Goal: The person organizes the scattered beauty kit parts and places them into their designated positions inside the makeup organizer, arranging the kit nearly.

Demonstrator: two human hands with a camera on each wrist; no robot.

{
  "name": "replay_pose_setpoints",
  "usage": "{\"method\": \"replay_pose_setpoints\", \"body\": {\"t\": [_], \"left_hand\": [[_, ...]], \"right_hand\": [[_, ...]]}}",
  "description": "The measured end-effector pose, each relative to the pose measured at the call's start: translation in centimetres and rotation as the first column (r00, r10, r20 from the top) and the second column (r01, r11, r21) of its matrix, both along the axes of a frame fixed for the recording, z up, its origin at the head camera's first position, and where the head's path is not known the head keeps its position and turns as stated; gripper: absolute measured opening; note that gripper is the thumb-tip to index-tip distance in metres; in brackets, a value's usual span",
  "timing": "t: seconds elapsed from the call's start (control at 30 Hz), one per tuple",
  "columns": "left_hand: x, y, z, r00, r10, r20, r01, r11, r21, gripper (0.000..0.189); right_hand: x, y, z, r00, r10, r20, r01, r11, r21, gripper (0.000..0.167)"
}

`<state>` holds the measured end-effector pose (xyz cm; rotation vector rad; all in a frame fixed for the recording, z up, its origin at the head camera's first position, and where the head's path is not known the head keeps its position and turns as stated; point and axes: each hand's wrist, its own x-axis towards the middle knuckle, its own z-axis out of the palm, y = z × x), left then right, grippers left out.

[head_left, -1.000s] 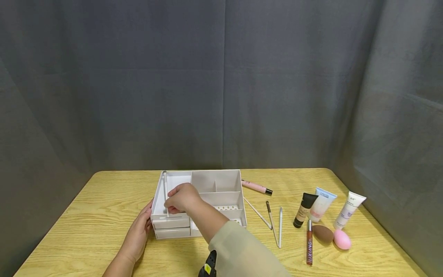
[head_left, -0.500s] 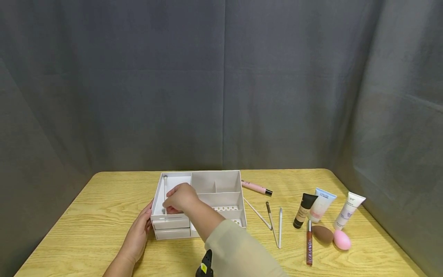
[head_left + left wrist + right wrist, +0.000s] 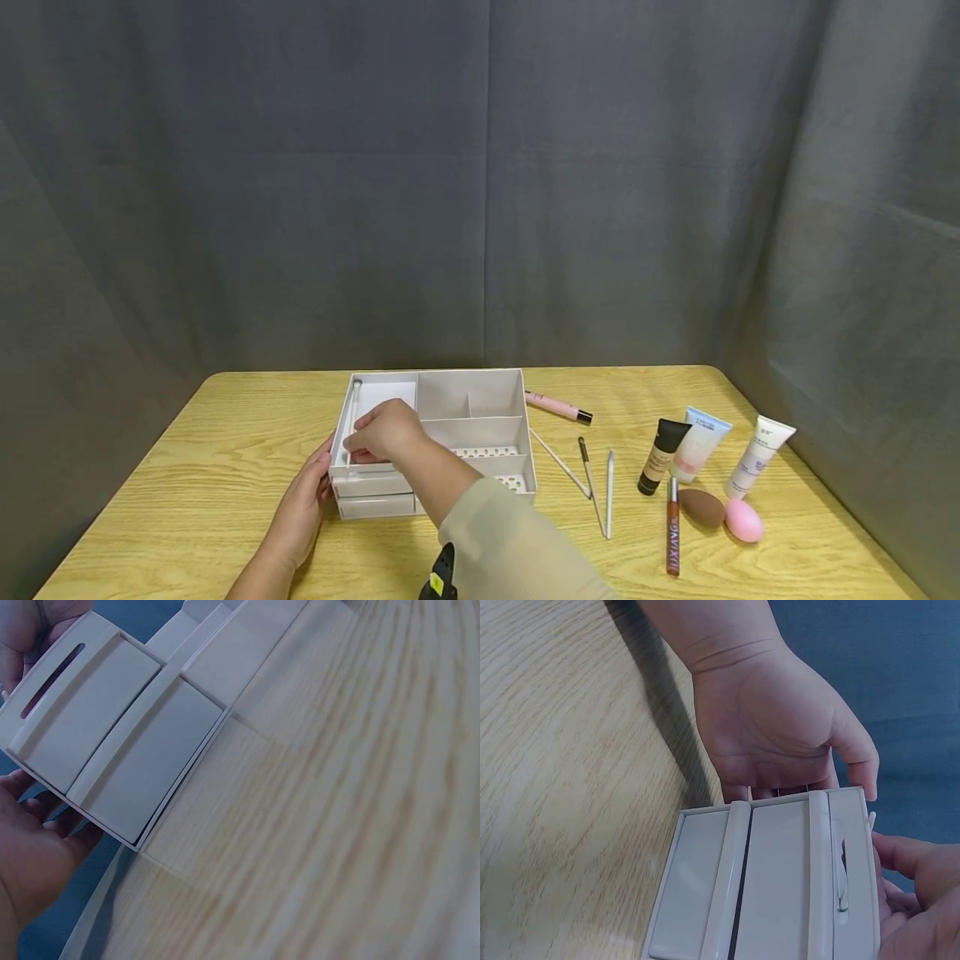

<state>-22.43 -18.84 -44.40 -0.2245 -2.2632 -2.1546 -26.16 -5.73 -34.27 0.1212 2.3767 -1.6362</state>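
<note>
A white makeup organizer [image 3: 377, 506] with two front drawers stands left of the table's middle. My right hand [image 3: 387, 428] reaches into its upper left tray and pinches a white-handled makeup brush [image 3: 355, 404] near the lower end. The brush lies along the tray's left wall, dark tip toward the back; its white end [image 3: 872, 820] pokes just above the rim in the right wrist view. Against the organizer's left side rests my left hand [image 3: 298, 500], its fingers along the wall and thumb near the top corner [image 3: 859, 776]. Part of the tray is hidden behind my right hand.
Right of the organizer lie a pink tube [image 3: 557, 407], two brushes including a dark-tipped one [image 3: 592, 483], and a white pencil-like stick [image 3: 610, 496]. Farther right are a black-capped tube [image 3: 658, 461], two pale tubes [image 3: 757, 458], a lip gloss [image 3: 672, 533], and brown and pink sponges [image 3: 744, 521].
My right hand has moved slightly left and lowered the brush into the tray, from leaning over the back rim to lying by the left wall. The left hand stays put.
</note>
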Motion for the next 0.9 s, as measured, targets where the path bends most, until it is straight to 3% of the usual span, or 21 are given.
{"method": "replay_pose_setpoints", "body": {"t": [0.23, 0.53, 0.9], "left_hand": [[0.0, -0.1, 0.0, 1.000, -0.001, -0.004, 0.001, 1.000, 0.010, 0.058], [0.0, 0.0, 0.2, 0.999, 0.009, 0.032, -0.009, 1.000, -0.009, 0.060], [-0.1, 0.1, 0.0, 0.999, -0.022, -0.036, 0.023, 0.999, 0.043, 0.061]], "right_hand": [[0.2, 0.0, -0.2, 0.998, 0.049, -0.039, -0.049, 0.999, -0.016, 0.009], [0.4, 0.5, -0.3, 0.996, 0.053, -0.066, -0.055, 0.998, -0.021, 0.013], [0.1, 2.1, -0.1, 0.992, 0.071, -0.103, -0.075, 0.997, -0.031, 0.019]]}}
